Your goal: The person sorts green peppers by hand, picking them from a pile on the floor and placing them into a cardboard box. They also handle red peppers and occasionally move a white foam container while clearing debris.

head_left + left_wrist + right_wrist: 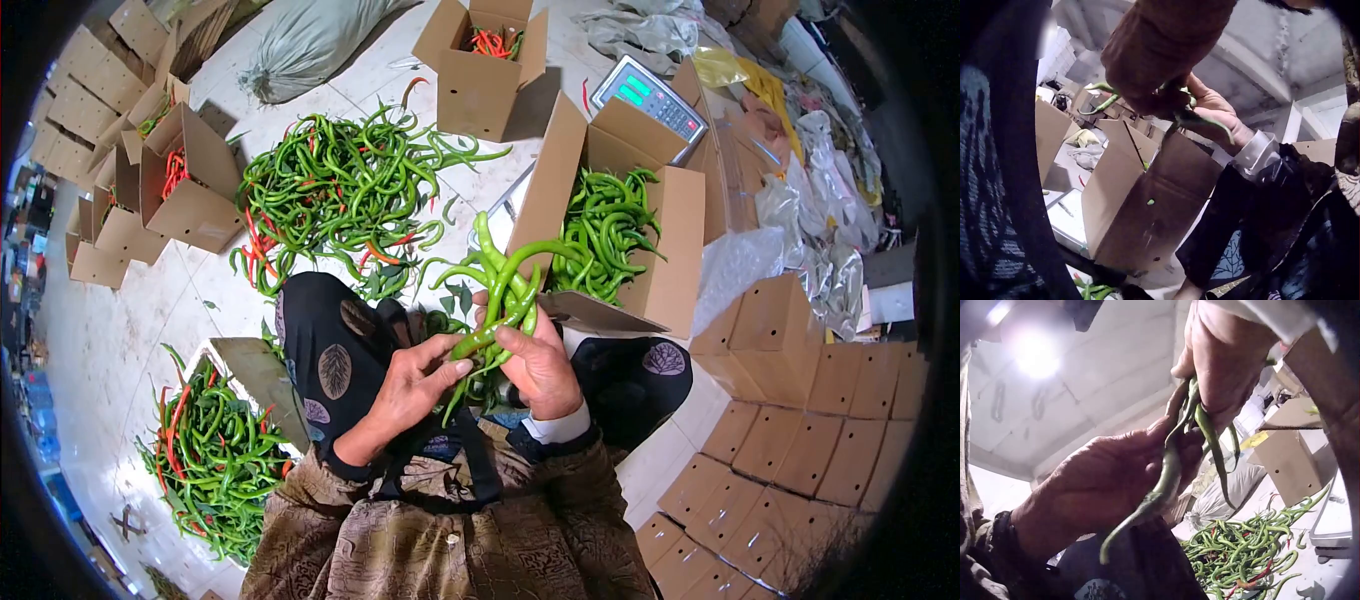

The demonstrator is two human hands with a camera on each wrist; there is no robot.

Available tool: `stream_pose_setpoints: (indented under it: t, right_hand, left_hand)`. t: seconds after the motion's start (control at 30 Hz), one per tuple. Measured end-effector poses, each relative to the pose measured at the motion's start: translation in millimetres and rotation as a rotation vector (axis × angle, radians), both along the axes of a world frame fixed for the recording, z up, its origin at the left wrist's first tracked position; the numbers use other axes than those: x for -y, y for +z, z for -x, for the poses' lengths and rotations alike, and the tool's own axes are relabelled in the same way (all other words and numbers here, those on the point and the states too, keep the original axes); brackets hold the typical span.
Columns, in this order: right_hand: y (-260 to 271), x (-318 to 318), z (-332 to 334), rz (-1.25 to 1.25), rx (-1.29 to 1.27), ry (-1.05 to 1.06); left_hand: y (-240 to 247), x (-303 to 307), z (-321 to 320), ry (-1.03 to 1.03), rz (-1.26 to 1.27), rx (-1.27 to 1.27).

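Observation:
Both hands meet over the lap around a bunch of long green chili peppers (497,280). My right hand (542,368) grips the bunch from the right, its thumb laid across the peppers. From the left, my left hand (415,385) pinches the lower part of the same bunch between thumb and fingers. In the right wrist view, one curved chili pepper (1165,478) hangs down across the left palm. Just beyond the hands stands an open cardboard box (672,245) partly filled with green peppers (608,230).
A large pile of green and red peppers (340,185) lies on the floor ahead. At the left is a foam box (262,385) heaped with peppers. A digital scale (648,105) stands behind the open box. Stacked cartons (790,450) fill the right side; a white sack (310,45) lies behind.

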State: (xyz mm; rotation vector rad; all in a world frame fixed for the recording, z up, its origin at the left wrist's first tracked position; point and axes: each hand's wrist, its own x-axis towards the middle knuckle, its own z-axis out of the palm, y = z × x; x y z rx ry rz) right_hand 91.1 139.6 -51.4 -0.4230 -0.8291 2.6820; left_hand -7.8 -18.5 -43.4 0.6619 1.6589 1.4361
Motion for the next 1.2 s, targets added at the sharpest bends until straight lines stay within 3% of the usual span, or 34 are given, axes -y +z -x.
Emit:
stream_pose_setpoints:
  t: [0.1,0.23,0.27,0.3,0.33,0.37,0.4,0.43,0.53,0.6,0.63,0.7,0.83,0.93,1.0,1.07,1.2]
  right_hand:
    - [1.9,-0.5,1.9,-0.032,-0.016,0.012]
    - [13.8,3.4,4.9,-0.046,0.043,-0.002]
    - [15.1,6.4,8.1,-0.163,0.111,0.005]
    - [16.2,9.7,11.7,-0.279,0.178,0.011]
    - [16.9,15.3,14.7,-0.729,0.297,-0.07]
    - [24.3,23.6,18.3,-0.99,0.441,-0.131]
    - [17.8,24.9,18.3,-1.235,0.399,-0.208]
    - [15.2,25.2,20.4,-1.479,0.351,-0.286]
    - [19.5,22.0,18.3,-1.272,0.42,-0.22]
    - [32.8,16.3,13.5,-1.038,0.504,-0.161]
    - [29.7,12.5,13.7,-1.361,0.444,-0.317]
    - [33.6,8.6,8.0,-1.452,0.429,-0.39]
    - [38.3,6.0,5.2,-1.577,0.438,-0.382]
    - [38.3,20.4,5.1,-1.948,0.538,-0.199]
    - [27.7,28.3,9.5,-2.054,0.521,-0.217]
    - [26.7,30.9,10.2,-2.254,0.497,-0.175]
    - [18.0,39.1,4.9,-2.305,0.399,-0.048]
  left_hand:
    - [12.9,5.6,1.4,0.035,-0.008,-0.186]
    - [14.2,1.5,10.4,0.12,-0.126,0.136]
    - [14.5,-4.2,9.3,0.179,-0.135,0.301]
    - [17.6,-12.0,8.4,0.178,-0.137,0.297]
    - [22.0,-20.2,7.6,0.207,-0.22,0.403]
    - [24.6,-24.9,7.0,0.236,-0.301,0.51]
    - [16.0,-25.1,5.4,0.194,-0.29,0.583]
    - [8.9,-28.7,3.2,0.201,-0.281,0.446]
    - [-7.0,-29.5,11.9,0.177,-0.168,0.34]
    - [-14.1,-32.6,18.2,0.176,-0.416,0.868]
    - [-16.8,-30.0,22.7,0.163,-0.443,0.944]
    - [-17.2,-26.2,27.7,0.155,-0.492,1.149]
    - [-10.3,-27.5,26.6,0.102,-0.49,1.029]
    - [-12.4,-28.1,20.4,0.136,-0.476,1.028]
    - [-2.7,-32.6,14.6,0.115,-0.612,1.006]
    - [-2.5,-31.5,15.7,0.219,-0.552,0.964]
    - [-9.2,-29.8,33.0,0.292,-0.476,0.925]
